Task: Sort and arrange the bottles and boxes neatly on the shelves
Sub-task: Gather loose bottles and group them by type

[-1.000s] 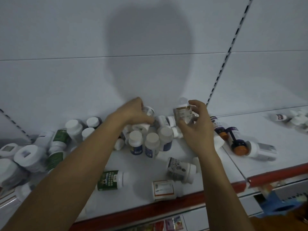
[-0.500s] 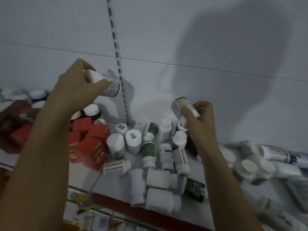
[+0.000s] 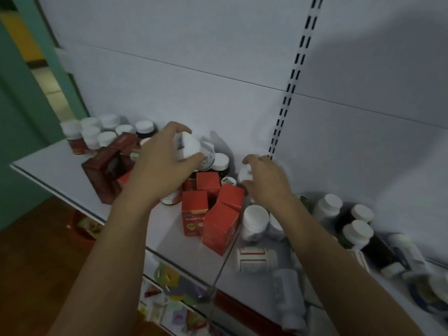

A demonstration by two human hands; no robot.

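One bottle [image 3: 191, 147] in L hand [image 3: 162, 168], 2nd bottle [image 3: 243, 174] in R hand [image 3: 266, 183]; labels blurred.

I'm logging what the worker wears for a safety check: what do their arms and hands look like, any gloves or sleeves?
The left forearm and right forearm are bare to the frame edge, no sleeves showing. The left hand and right hand wear no gloves; no watch, bracelet or ring shows.

Setting: retail shop, pharmacy type. White metal shelf [image 3: 60, 170] on a panelled back wall [image 3: 194, 44] with a slotted upright [image 3: 294, 76]; red edge strip [image 3: 242, 305] along the near rim. Stock: many white-capped bottles [image 3: 257, 221], red boxes [image 3: 194, 212], more packaged goods [image 3: 174, 282] on the tier below
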